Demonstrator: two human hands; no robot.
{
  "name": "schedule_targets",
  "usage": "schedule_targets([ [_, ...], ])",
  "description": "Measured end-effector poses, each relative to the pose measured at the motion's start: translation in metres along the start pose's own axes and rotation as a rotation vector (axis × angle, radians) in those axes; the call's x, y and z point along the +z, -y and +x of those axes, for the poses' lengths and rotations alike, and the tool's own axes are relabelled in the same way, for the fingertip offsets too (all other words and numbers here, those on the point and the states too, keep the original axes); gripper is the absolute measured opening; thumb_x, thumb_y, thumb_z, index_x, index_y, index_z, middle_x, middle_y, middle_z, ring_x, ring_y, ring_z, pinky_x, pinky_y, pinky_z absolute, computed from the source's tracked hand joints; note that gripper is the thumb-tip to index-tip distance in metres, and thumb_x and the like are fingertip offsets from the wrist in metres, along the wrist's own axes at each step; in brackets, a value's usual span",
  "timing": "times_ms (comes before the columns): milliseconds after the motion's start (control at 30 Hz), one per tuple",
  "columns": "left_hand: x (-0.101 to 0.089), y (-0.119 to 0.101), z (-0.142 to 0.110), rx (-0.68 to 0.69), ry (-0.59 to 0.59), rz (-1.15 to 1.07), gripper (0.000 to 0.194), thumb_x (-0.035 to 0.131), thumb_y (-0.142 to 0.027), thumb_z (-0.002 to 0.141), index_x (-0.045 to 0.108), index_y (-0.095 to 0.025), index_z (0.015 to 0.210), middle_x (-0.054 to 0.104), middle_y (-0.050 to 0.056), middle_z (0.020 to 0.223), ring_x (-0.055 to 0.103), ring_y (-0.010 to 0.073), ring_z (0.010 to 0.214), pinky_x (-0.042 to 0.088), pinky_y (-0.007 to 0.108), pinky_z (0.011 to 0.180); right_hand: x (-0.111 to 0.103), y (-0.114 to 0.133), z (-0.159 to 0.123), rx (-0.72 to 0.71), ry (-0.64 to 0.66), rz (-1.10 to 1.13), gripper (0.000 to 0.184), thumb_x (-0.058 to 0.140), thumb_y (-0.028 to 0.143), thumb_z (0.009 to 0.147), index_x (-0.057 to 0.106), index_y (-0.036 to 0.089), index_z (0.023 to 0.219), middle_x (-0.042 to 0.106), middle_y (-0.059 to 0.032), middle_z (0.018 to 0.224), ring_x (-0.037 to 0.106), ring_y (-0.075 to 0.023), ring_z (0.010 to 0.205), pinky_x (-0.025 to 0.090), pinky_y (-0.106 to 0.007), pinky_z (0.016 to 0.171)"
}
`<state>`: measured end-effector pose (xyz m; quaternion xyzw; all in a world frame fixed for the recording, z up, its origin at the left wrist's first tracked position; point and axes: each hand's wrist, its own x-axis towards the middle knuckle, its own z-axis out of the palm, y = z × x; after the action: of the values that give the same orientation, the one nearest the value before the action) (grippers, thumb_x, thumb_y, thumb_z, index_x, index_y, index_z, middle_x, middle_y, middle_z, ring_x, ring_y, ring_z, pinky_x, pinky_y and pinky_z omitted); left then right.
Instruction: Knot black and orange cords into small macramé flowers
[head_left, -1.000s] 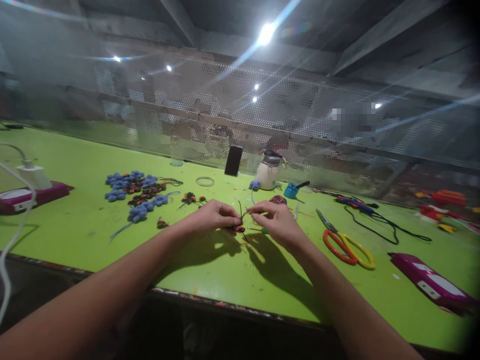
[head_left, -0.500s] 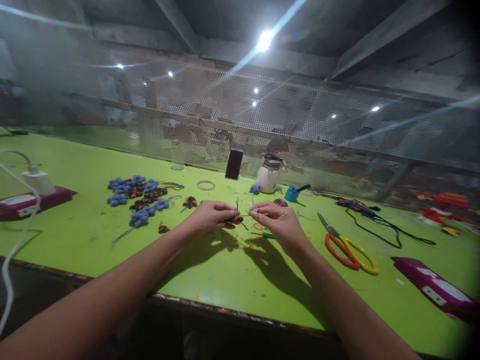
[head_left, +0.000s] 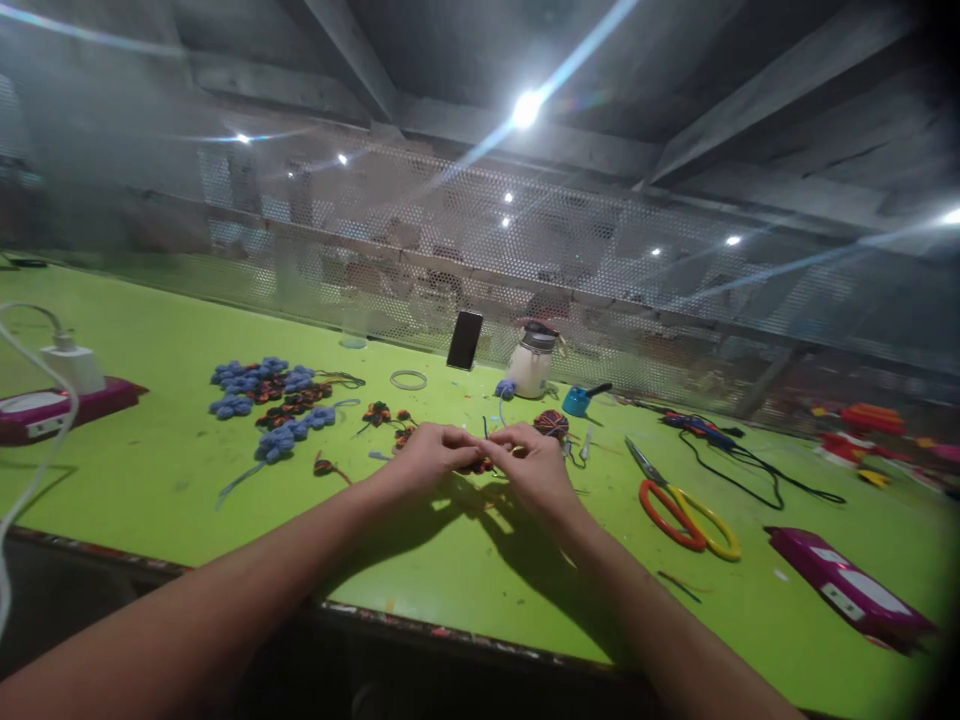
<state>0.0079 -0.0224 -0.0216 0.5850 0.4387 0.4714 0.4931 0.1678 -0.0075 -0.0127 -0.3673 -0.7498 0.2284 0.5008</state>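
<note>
As the gap's being closed, left hand (head_left: 437,452) and right hand (head_left: 538,468) are being brought together.
Yarn piece (head_left: 478,467) is being pinched left-handed over table (head_left: 427,570), worked closer; right grip can't be told.

Left hand (head_left: 441,449) and right hand (head_left: 534,464) mostly hide the yarn piece (head_left: 475,467); the left edge cuts a power strip (head_left: 101,399).

Right hand (head_left: 534,465) moved left; gap to left hand (head_left: 442,450) closed, fingertips now together at frame centre over the red-and-dark yarn piece (head_left: 478,466). Green-handled tool, below right hand half a second ago, now out of sight. Yarn ball (head_left: 551,424), right of centre, now more exposed. Loose strands (head_left: 679,585) now showing at lower right.
</note>
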Motion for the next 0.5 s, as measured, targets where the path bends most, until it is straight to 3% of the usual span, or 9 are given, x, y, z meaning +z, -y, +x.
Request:
schedule_targets([
  [200, 0.003, 0.001, -0.001, -0.012, 0.028, 0.041, 0.015, 0.067, -0.028, 0.069, 0.069, -0.013, 0.066, 0.065, 0.006, 0.066, 0.054, 0.0128, 0.061, 0.040, 0.028, 0.064, 0.005, -0.001, -0.005, 0.084, -0.021, 0.130, 0.017, 0.067, 0.027, 0.068, 0.066, 0.015, 0.057, 0.060, -0.0036, 0.062, 0.054, -0.0139, 0.058, 0.044, -0.027, 0.056],
  [433, -0.005, 0.002, -0.002, 0.003, -0.001, -0.066, 0.019, 0.071, -0.034, 0.067, 0.071, -0.016, 0.072, 0.068, 0.007, 0.074, 0.057, 0.0158, 0.069, 0.041, 0.030, 0.070, 0.004, 0.001, -0.007, 0.237, 0.012, 0.333, 0.019, 0.071, 0.032, 0.066, 0.066, 0.014, 0.064, 0.054, 0.0012, 0.051, 0.042, -0.0084, 0.044, 0.034, -0.023, 0.043],
  [500, -0.006, 0.001, -0.002, 0.040, 0.010, -0.078, 0.018, 0.072, -0.033, 0.066, 0.071, -0.016, 0.073, 0.069, 0.007, 0.076, 0.057, 0.0169, 0.073, 0.040, 0.031, 0.073, 0.003, 0.003, -0.008, 0.214, 0.019, 0.388, 0.017, 0.071, 0.031, 0.067, 0.067, 0.015, 0.067, 0.056, 0.0002, 0.055, 0.044, -0.0087, 0.047, 0.035, -0.022, 0.043],
])
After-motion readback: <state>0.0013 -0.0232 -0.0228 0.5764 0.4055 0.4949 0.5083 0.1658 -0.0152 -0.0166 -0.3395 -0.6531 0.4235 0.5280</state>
